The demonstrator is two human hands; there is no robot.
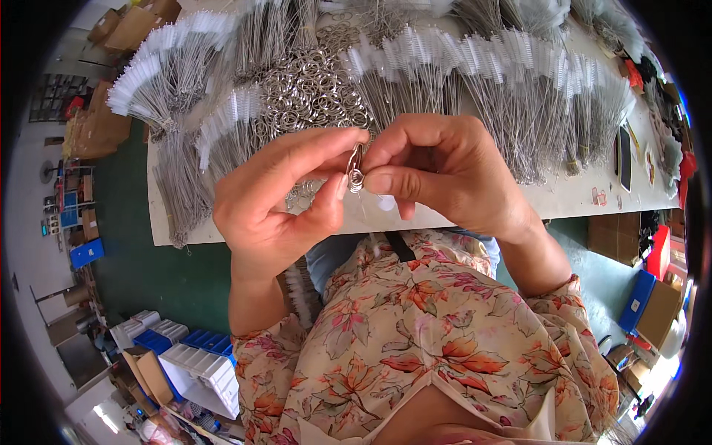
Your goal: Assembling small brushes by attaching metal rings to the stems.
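Observation:
Between my two hands, over the near edge of the table, is a shiny metal split ring [354, 157], seen nearly edge-on. Small wire loops [356, 179] cluster at its lower end, and a thin wire trails below them. My left hand [278, 189] pinches the ring from the left with thumb and forefinger. From the other side, my right hand [449, 167] is closed, its thumb and forefinger at the ring and loops. Just behind lies a heap of loose metal rings [308, 93]. Bundles of thin wire brushes [512, 96] with white bristles flank the heap.
The pale table [437, 216] carries more brush bundles [174, 70] at the left and back. A dark phone-like slab [624, 159] lies at its right end. White and blue bins [199, 371] stand on the green floor at lower left. Cardboard boxes [614, 236] sit at the right.

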